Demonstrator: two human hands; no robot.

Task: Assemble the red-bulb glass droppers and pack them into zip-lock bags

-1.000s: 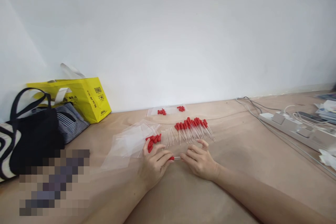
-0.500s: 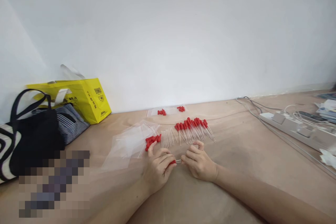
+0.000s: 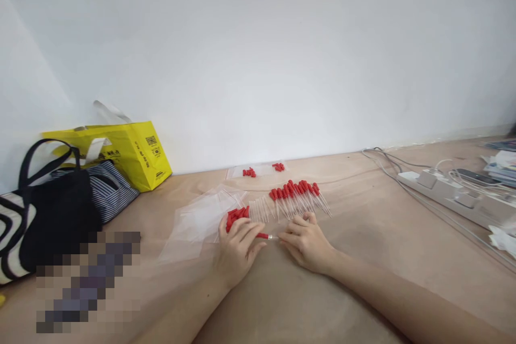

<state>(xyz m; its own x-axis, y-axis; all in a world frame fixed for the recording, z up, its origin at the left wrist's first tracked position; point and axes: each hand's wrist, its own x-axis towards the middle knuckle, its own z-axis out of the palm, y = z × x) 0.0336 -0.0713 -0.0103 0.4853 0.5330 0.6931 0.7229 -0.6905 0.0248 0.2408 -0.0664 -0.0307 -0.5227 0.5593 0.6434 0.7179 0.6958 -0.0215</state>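
A dropper with a red rubber bulb (image 3: 263, 236) and a clear tube lies crosswise between my two hands. My right hand (image 3: 305, 242) is closed, pinching the tube end; its fingertips hide the rest of the tube. Around the bulb, the thumb and fingers of my left hand (image 3: 239, 250) are spread apart, and part of the bulb is hidden behind them. Beyond my left hand lies a pile of loose red bulbs (image 3: 238, 215). To its right several clear tubes (image 3: 260, 209) lie side by side, followed by a row of droppers with red bulbs (image 3: 296, 191).
Clear plastic bags (image 3: 193, 226) lie flat left of the bulbs. Near the wall is another bag (image 3: 264, 171) with red bulbs. A yellow bag (image 3: 149, 156) and a black tote (image 3: 60, 215) stand at left. A white power strip (image 3: 447, 188) with cables is at right.
My left thumb and fingers have moved apart from their pinch on the bulb, baring more of it. The dropper has shifted slightly away from me; my right hand still pinches its tube.
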